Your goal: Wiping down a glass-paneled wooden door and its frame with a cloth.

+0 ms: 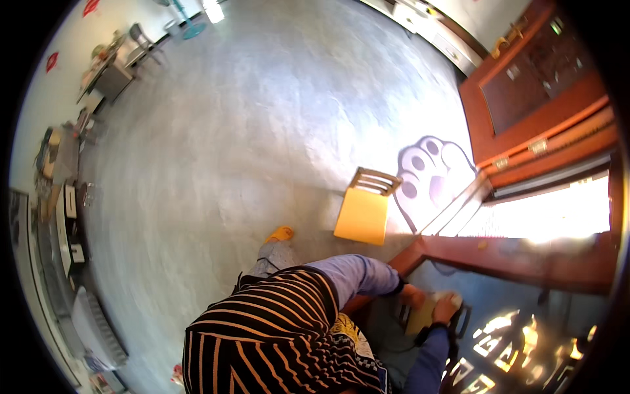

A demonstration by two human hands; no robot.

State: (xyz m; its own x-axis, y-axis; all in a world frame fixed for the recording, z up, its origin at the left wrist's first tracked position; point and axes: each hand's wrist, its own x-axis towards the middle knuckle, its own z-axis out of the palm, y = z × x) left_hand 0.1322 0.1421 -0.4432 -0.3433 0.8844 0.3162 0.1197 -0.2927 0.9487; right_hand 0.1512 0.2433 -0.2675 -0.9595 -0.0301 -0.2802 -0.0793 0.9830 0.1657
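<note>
Left hand (412,295) and right hand (446,308) near each other at a tan, flat-topped object (419,319), in shade below the red-brown frame (512,261). Finger closure: cannot tell, blurred. Pale item (457,299), perhaps cloth, by right hand. Beyond: yellow chair (361,215), paw-shaped marking (420,172), grey floor (230,131).

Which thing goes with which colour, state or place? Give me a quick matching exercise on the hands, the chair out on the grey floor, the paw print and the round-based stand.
Things:
1. Left hand and right hand
2. Chair
3. Paw print
4. Stand

Matches:
A. teal, near the top left of the picture
B. at a yellowish panel in the shade
C. pale, with dark pads
D. upright, with a yellow seat

Pairs: 1-B, 2-D, 3-C, 4-A
</note>
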